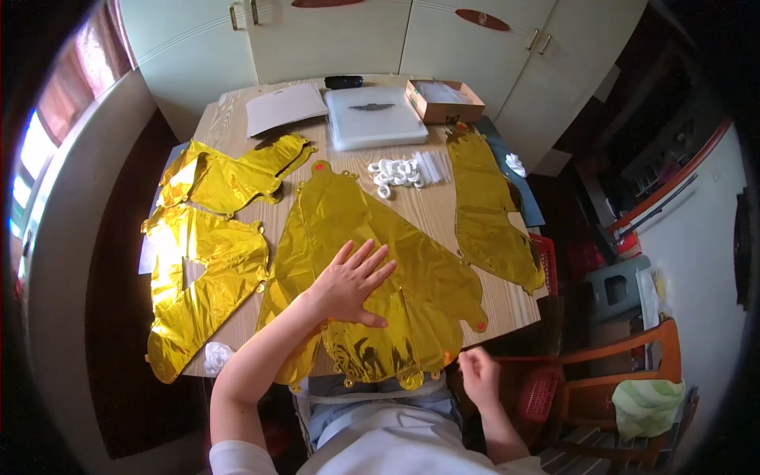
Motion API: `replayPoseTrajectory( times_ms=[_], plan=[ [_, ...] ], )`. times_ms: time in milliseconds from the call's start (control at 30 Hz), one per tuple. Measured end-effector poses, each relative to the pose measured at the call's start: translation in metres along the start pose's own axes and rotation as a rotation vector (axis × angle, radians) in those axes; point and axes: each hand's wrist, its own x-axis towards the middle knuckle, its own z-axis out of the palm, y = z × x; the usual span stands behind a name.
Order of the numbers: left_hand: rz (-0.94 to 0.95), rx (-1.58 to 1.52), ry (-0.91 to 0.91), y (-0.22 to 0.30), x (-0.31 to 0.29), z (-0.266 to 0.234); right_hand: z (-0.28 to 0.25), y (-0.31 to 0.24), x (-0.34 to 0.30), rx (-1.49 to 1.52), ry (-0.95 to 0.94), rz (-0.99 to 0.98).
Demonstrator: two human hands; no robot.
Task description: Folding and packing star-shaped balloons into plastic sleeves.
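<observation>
A large gold foil balloon (372,229), uninflated, lies flat on the table before me, with small tabs along its edge and red dots on two corners. My left hand (352,281) rests on its middle, palm down and fingers spread. Beside its lower right edge, my right hand (480,374) is closed, fingers curled and fingertips at the foil's rim. Whatever they pinch, if anything, is too small to make out. More flat gold foil balloons lie around: one at the far left (226,178), one at the near left (210,261) and one at the right (487,202).
White ribbon rolls (394,172) and clear tubes (430,168) sit beyond the balloon. Farther back are a stack of clear bags (372,127), pale sheets (285,108), an open cardboard box (455,112) and a black case (343,81). A wooden chair (669,352) stands at right.
</observation>
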Motion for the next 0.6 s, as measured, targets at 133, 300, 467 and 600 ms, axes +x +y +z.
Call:
replayPoseTrajectory(
  times_ms=[133,300,467,600],
  plan=[
    [0.0,-0.011,0.003,0.0,0.001,-0.001,0.018,0.002,-0.01,0.512,-0.185,0.245],
    [-0.002,-0.006,-0.007,-0.001,0.001,-0.003,0.037,-0.032,-0.005,0.112,0.037,-0.419],
    [-0.003,0.004,-0.046,-0.001,0.002,-0.004,0.038,-0.057,0.004,-0.267,-0.148,-0.923],
    [0.004,0.036,-0.077,-0.002,0.002,-0.006,0.043,-0.051,0.011,-0.373,-0.245,-0.999]
  ],
)
